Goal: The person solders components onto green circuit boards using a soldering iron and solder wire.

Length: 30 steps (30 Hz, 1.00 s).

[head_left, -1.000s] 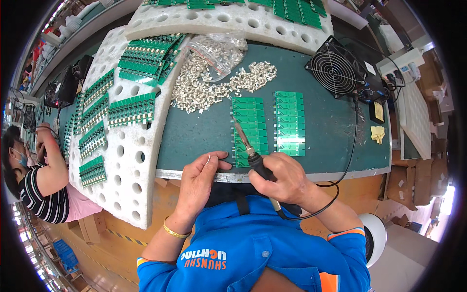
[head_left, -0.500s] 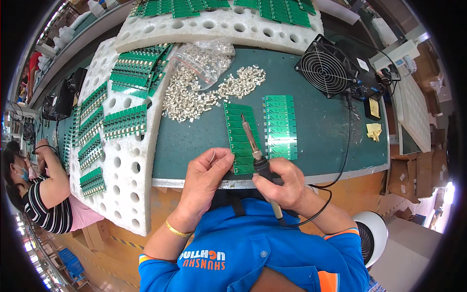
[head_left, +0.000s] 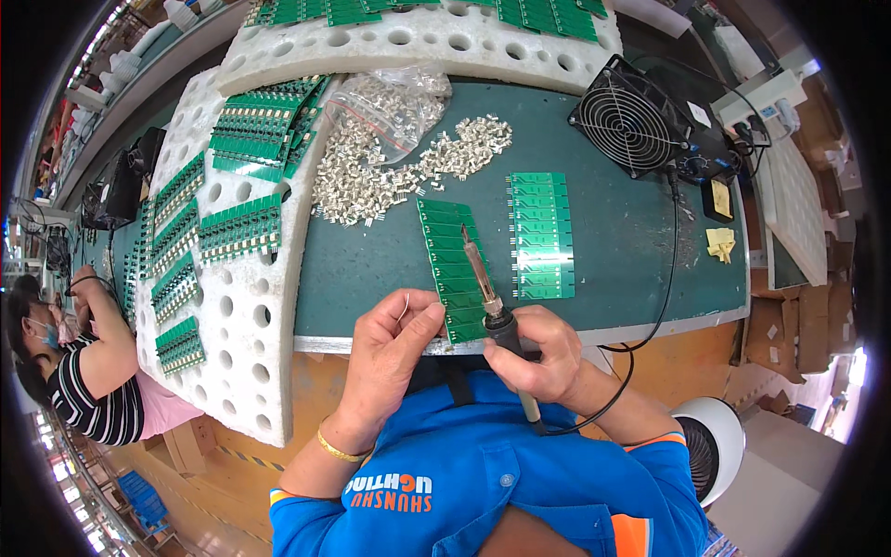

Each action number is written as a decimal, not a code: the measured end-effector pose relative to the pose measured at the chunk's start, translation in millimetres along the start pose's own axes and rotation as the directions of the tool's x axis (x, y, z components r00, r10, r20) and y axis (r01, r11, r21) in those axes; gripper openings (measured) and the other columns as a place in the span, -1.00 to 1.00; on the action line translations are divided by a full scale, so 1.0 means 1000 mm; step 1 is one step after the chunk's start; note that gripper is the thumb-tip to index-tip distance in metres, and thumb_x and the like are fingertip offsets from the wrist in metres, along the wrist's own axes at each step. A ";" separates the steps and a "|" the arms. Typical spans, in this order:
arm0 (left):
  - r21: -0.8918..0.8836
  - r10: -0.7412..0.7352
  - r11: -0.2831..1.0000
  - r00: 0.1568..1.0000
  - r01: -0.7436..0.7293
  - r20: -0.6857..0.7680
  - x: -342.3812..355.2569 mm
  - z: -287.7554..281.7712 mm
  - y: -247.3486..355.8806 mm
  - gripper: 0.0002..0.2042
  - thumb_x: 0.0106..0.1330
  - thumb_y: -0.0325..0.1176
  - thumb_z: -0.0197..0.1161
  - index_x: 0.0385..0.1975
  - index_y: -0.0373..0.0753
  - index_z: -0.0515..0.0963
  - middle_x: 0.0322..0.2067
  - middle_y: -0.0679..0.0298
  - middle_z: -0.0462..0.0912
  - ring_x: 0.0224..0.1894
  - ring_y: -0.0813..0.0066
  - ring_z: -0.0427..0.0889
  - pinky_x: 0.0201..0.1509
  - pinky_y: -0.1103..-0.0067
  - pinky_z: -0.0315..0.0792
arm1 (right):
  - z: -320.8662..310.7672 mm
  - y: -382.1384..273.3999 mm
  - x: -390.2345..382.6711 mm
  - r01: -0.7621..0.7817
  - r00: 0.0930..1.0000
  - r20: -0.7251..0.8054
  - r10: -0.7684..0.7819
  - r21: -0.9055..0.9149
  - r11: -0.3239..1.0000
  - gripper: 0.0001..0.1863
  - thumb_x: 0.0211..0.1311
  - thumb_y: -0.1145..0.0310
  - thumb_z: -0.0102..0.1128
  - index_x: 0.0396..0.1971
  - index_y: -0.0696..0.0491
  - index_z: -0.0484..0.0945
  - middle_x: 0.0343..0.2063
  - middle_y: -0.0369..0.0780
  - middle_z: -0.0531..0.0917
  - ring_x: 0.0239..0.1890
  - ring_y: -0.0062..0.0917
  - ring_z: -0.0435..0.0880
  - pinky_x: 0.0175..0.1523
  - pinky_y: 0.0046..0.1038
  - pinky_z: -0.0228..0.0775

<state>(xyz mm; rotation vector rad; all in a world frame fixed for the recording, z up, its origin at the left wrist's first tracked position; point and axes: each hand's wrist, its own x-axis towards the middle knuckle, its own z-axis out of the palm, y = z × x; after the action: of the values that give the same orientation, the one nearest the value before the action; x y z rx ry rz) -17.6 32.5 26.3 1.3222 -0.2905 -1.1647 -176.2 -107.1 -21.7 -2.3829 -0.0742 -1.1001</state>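
In my right hand (head_left: 543,353) is a soldering iron (head_left: 502,327), gripped round its dark handle, its tip pointing away from me over a green circuit board (head_left: 450,265). That board lies slightly tilted near the table's front edge. My left hand (head_left: 394,339) is closed in a pinch at the board's near left side, with a thin pale strand of solder wire (head_left: 405,304) showing at the fingers. Whether the iron's tip touches the board I cannot tell. A second green board (head_left: 542,237) lies flat to the right, apart from the first.
Beyond the boards lie loose small white connectors (head_left: 348,186) and a clear plastic bag (head_left: 408,102) of them. White foam trays (head_left: 243,348) with green boards stand left and behind. A black fan (head_left: 624,125) sits at the back right; the iron's cord (head_left: 670,278) runs right. A co-worker (head_left: 97,371) sits left.
The board under the iron has shifted a little left and toward me, widening the gap to the second board. Both hands keep their holds.
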 end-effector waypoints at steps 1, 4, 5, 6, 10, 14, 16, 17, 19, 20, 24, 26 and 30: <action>0.004 0.003 1.000 1.000 -0.003 0.000 -0.001 0.000 0.001 -0.83 0.49 -0.38 0.19 -0.11 -0.37 0.58 -0.31 0.36 0.66 -0.24 0.72 0.56 -0.12 0.71 0.45 | 0.000 -0.001 -0.001 0.003 1.000 -0.002 -0.003 0.011 1.000 -0.55 -0.18 0.55 0.49 -0.18 -0.08 0.66 -0.21 -0.16 0.47 -0.34 -0.32 0.62 -0.37 -0.38 0.57; 0.002 0.008 1.000 1.000 -0.008 0.002 -0.002 -0.003 -0.002 -0.83 0.49 -0.39 0.17 -0.12 -0.37 0.58 -0.32 0.37 0.66 -0.25 0.72 0.55 -0.14 0.72 0.43 | 0.001 -0.001 -0.004 0.004 1.000 0.027 -0.005 0.012 1.000 -0.55 -0.17 0.55 0.49 -0.17 -0.08 0.66 -0.22 -0.17 0.46 -0.36 -0.31 0.62 -0.37 -0.37 0.58; -0.006 0.011 1.000 1.000 -0.011 0.000 -0.003 -0.005 -0.004 -0.84 0.49 -0.40 0.16 -0.13 -0.37 0.58 -0.32 0.38 0.65 -0.26 0.73 0.55 -0.14 0.72 0.42 | 0.002 -0.002 -0.004 0.001 1.000 0.027 -0.001 0.012 1.000 -0.55 -0.17 0.55 0.49 -0.17 -0.08 0.66 -0.22 -0.17 0.46 -0.36 -0.31 0.62 -0.37 -0.37 0.58; -0.005 0.008 1.000 1.000 -0.008 0.001 -0.004 -0.004 -0.004 -0.84 0.49 -0.40 0.16 -0.13 -0.37 0.58 -0.32 0.38 0.65 -0.26 0.73 0.55 -0.14 0.72 0.42 | 0.003 -0.003 -0.003 0.005 1.000 0.017 -0.006 0.016 1.000 -0.55 -0.17 0.55 0.49 -0.17 -0.08 0.66 -0.23 -0.17 0.45 -0.37 -0.31 0.62 -0.37 -0.38 0.58; 0.104 0.075 0.992 0.996 -0.070 -0.044 -0.004 0.001 -0.004 -0.84 0.47 -0.32 0.17 -0.23 -0.26 0.62 -0.49 0.57 0.55 -0.60 0.92 0.17 -0.58 0.77 -0.02 | 0.004 -0.006 -0.010 0.000 0.999 0.034 -0.001 0.016 1.000 -0.54 -0.17 0.54 0.49 -0.16 -0.09 0.65 -0.24 -0.17 0.44 -0.37 -0.32 0.61 -0.37 -0.38 0.58; 0.175 0.090 0.981 0.995 -0.079 -0.053 -0.006 -0.002 -0.007 -0.84 0.46 -0.35 0.16 -0.24 -0.26 0.64 -0.50 0.58 0.55 -0.60 0.91 0.17 -0.57 0.77 -0.01 | 0.003 -0.009 -0.011 0.000 0.999 0.035 0.000 -0.001 1.000 -0.53 -0.16 0.54 0.49 -0.14 -0.10 0.65 -0.24 -0.17 0.44 -0.36 -0.33 0.61 -0.37 -0.38 0.57; 0.154 0.062 0.986 0.997 -0.055 -0.036 -0.008 -0.007 -0.008 -0.84 0.46 -0.38 0.16 -0.21 -0.33 0.63 -0.40 0.47 0.62 -0.41 0.82 0.36 -0.34 0.74 0.21 | 0.004 -0.009 -0.012 0.001 0.999 0.048 -0.002 0.024 1.000 -0.52 -0.16 0.53 0.49 -0.13 -0.10 0.64 -0.23 -0.17 0.44 -0.36 -0.33 0.60 -0.34 -0.38 0.57; 0.132 0.031 0.991 0.999 -0.028 -0.020 -0.009 -0.009 -0.008 -0.82 0.46 -0.42 0.15 -0.18 -0.40 0.62 -0.30 0.36 0.68 -0.22 0.72 0.55 -0.11 0.70 0.43 | 0.005 -0.009 -0.013 0.001 0.999 0.046 -0.002 0.024 1.000 -0.52 -0.16 0.53 0.49 -0.13 -0.10 0.64 -0.23 -0.17 0.44 -0.36 -0.33 0.60 -0.34 -0.38 0.57; 0.131 0.026 0.991 0.999 -0.022 -0.026 -0.010 -0.009 -0.009 -0.83 0.46 -0.42 0.15 -0.18 -0.40 0.62 -0.30 0.36 0.69 -0.21 0.71 0.57 -0.09 0.69 0.44 | 0.006 -0.010 -0.014 0.004 0.999 0.036 -0.004 0.006 1.000 -0.53 -0.15 0.53 0.48 -0.13 -0.11 0.64 -0.22 -0.18 0.45 -0.35 -0.33 0.60 -0.31 -0.39 0.57; 0.128 0.020 0.992 0.999 -0.015 -0.032 -0.012 -0.009 -0.009 -0.83 0.46 -0.43 0.16 -0.17 -0.40 0.62 -0.29 0.35 0.69 -0.20 0.70 0.58 -0.08 0.68 0.45 | 0.007 -0.011 -0.013 0.006 0.999 0.036 -0.007 0.008 1.000 -0.53 -0.15 0.53 0.48 -0.13 -0.11 0.64 -0.22 -0.18 0.45 -0.35 -0.33 0.60 -0.31 -0.39 0.57; 0.120 0.070 0.991 0.996 -0.062 -0.058 -0.011 -0.009 -0.014 -0.85 0.43 -0.38 0.19 -0.19 -0.29 0.65 -0.42 0.48 0.66 -0.58 0.91 0.23 -0.56 0.80 0.04 | 0.009 -0.011 -0.013 0.009 0.999 0.047 -0.008 -0.004 1.000 -0.54 -0.16 0.52 0.48 -0.14 -0.11 0.65 -0.19 -0.19 0.48 -0.32 -0.32 0.60 -0.29 -0.39 0.57; 0.133 0.067 0.990 0.996 -0.057 -0.066 -0.010 -0.011 -0.014 -0.85 0.42 -0.38 0.22 -0.19 -0.29 0.65 -0.42 0.47 0.66 -0.58 0.91 0.24 -0.56 0.80 0.04 | 0.010 -0.011 -0.014 0.002 0.999 0.052 -0.001 -0.008 1.000 -0.54 -0.17 0.52 0.47 -0.15 -0.11 0.66 -0.19 -0.20 0.49 -0.31 -0.32 0.61 -0.28 -0.39 0.57; 0.125 0.062 0.991 0.995 -0.052 -0.083 -0.011 -0.012 -0.015 -0.85 0.40 -0.38 0.23 -0.18 -0.30 0.65 -0.42 0.46 0.66 -0.57 0.91 0.24 -0.56 0.79 0.04 | 0.009 -0.012 -0.014 -0.012 0.997 0.071 0.013 -0.011 1.000 -0.55 -0.18 0.51 0.46 -0.16 -0.11 0.66 -0.19 -0.21 0.50 -0.30 -0.31 0.61 -0.27 -0.39 0.58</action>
<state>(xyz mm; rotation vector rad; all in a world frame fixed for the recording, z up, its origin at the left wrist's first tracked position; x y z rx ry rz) -21.0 50.4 14.8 1.4589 -0.3386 -1.0519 -182.1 -90.0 -31.7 -2.4286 -0.0782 -1.0123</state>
